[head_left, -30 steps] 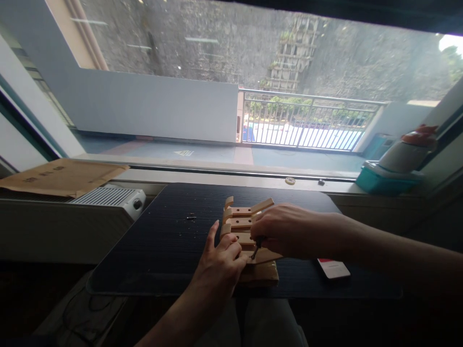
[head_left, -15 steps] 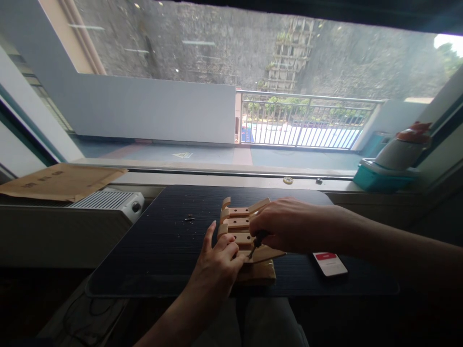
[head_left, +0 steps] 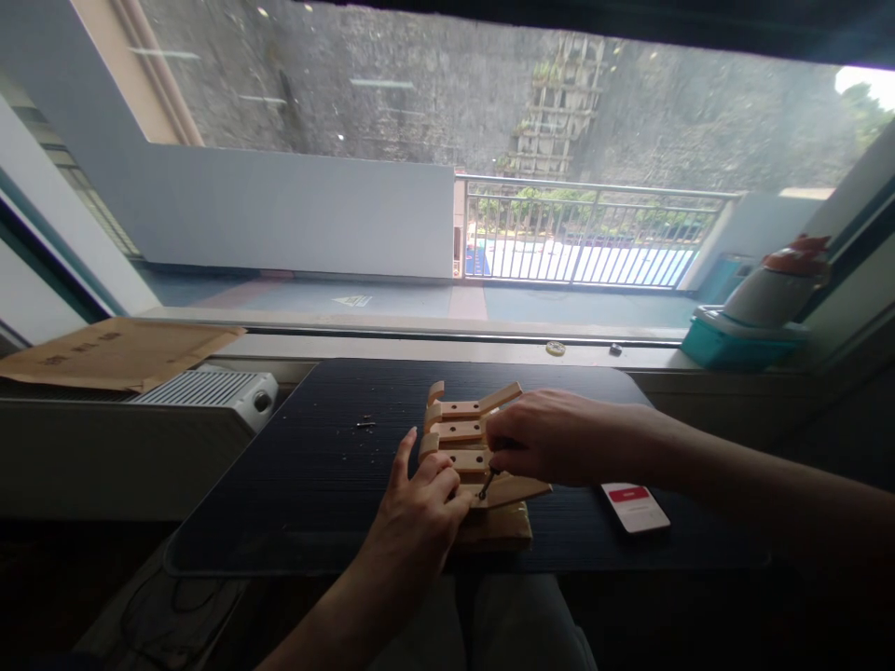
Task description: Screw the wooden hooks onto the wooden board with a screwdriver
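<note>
A pale wooden rack (head_left: 467,436) of several slats with drilled holes lies on a dark table (head_left: 328,475). My left hand (head_left: 419,513) rests on its near left end, fingers curled against the wood and the index finger stretched out. My right hand (head_left: 542,436) is closed round a small dark screwdriver (head_left: 488,483), whose tip touches the nearest slat beside my left fingertips. Most of the tool's handle is hidden inside my fist.
A phone with a red and white screen (head_left: 635,506) lies to the right of the rack. Loose screws (head_left: 364,424) lie to its left. A white radiator (head_left: 210,391) and cardboard (head_left: 112,349) sit at left, a teal container (head_left: 741,340) on the window ledge at right.
My right hand has shifted slightly on the screwdriver, its tip staying on the nearest slat. My left hand stays pressed on the rack. The view has dropped a little.
</note>
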A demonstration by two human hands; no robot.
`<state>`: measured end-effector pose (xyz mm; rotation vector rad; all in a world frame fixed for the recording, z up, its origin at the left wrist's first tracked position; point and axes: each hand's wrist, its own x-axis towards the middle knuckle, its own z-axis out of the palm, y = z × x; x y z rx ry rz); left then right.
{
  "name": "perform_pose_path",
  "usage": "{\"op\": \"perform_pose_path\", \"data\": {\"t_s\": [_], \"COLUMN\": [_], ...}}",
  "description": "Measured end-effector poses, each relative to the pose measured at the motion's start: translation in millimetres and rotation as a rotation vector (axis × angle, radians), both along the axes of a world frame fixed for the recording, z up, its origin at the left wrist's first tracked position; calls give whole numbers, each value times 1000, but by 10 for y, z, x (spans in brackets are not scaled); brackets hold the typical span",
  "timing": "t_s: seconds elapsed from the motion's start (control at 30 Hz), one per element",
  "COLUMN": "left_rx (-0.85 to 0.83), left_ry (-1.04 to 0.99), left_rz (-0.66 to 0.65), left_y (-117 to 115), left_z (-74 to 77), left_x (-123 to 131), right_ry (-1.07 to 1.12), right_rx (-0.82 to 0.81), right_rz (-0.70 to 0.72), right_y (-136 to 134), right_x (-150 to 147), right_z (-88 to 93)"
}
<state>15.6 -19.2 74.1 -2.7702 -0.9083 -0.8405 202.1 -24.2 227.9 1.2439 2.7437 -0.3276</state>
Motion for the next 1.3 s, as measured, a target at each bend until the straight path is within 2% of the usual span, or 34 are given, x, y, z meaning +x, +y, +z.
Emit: {"op": "perform_pose_path", "data": {"t_s": [0.13,0.3,0.63,0.8,0.97,1.3], "left_rx": [-11,-33,-6,-15,7,27], "left_ry": [-7,1,-15,-2,20,49], "left_rz": [1,-2,-6,4,5,19], "left_y": [-18,-28,-4,-13,-4,-2], "left_z": [40,62,3,16,22,8], "left_x": [3,4,9,6,0,0], "right_ry": [14,53,32,33,-46,97], "right_rx": [45,16,-52,2,-28,-65], "right_rz": [78,133,9,47,44,7], "right_y": [14,63,37,6,11,70], "right_x": [36,59,4,20,15,62], "right_z": [-11,-61,-42,29,106,-60]}}
